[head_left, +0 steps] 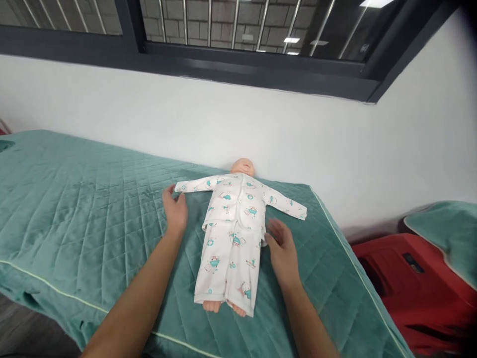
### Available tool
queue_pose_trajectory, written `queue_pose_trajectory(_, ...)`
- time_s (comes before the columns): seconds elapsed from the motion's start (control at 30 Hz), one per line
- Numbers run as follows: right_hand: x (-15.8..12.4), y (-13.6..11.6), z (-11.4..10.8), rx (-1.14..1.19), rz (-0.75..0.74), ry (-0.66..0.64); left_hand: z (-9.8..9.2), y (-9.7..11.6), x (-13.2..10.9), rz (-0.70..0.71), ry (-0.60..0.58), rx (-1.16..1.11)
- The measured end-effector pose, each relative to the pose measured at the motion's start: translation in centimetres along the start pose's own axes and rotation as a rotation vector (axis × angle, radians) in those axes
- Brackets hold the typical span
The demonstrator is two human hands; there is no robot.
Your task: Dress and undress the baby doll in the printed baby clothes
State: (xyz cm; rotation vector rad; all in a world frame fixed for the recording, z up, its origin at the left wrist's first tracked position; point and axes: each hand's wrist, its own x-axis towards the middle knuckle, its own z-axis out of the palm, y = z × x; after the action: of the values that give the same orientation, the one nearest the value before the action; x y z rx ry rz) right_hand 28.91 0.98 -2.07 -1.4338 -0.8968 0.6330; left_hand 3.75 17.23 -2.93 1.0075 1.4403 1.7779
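A baby doll [243, 166] lies on its back, its head toward the wall and its feet toward me. It wears a white printed long-sleeved top [238, 199] and matching white trousers [231, 258]; both sleeves stretch out sideways, and the toes show below the trouser legs. My left hand [176, 211] is at the cuff of the sleeve on the left, thumb and forefinger apart around its end. Beside the top's lower right hem, my right hand [282, 248] is half curled with its thumb apart from the fingers, its thumb tip close to the hem.
A green quilted cover [112, 199] lies under the doll, with pale piping along its edges. Behind is a white wall [149, 114] below a dark-framed window [223, 64] with bars. At right stands a red plastic object [410, 283] with a green cloth [447, 228] on it.
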Motion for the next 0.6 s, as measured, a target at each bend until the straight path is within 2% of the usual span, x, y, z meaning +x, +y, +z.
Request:
queue_pose_trajectory(0.07, -2.4, -0.3, -0.3, -0.218, -0.067, -0.135, -1.9, 0.6, -2.3, 0.107, -0.164, 0.096)
queue_pose_trajectory(0.1, -3.6, -0.5, -0.6, -0.321, -0.090, -0.174, -3.0, 0.8, -3.6, 0.188, -0.295, 0.158)
queue_pose_trajectory(0.2, -6.9, -1.0, -1.3, -0.569, -0.158, -0.188, -6.5, 1.4, -7.4, 0.453, -0.721, 0.339)
queue_pose_trajectory(0.27, -8.8, -1.2, -1.8, -0.640, -0.199, -0.188, -8.8, 1.6, -9.6, 0.561, -0.838, 0.440)
queue_pose_trajectory(0.37, -11.3, -1.1, -2.6, -0.674, -0.233, -0.198, -13.0, 1.6, -11.4, 0.646, -0.823, 0.541)
queue_pose_trajectory(0.43, -12.7, -0.7, -3.6, -0.685, -0.271, -0.207, -17.1, 1.1, -11.1, 0.681, -0.792, 0.592)
queue_pose_trajectory(0.47, -13.3, -0.4, -4.3, -0.693, -0.302, -0.206, -19.7, 0.7, -10.4, 0.689, -0.732, 0.631)
queue_pose_trajectory(0.53, -14.3, 0.4, -6.3, -0.727, -0.383, -0.197, -26.0, 0.0, -8.3, 0.658, -0.528, 0.724)
queue_pose_trajectory(0.6, -14.8, 1.3, -8.8, -0.793, -0.452, -0.196, -32.9, -0.2, -5.9, 0.560, -0.213, 0.881)
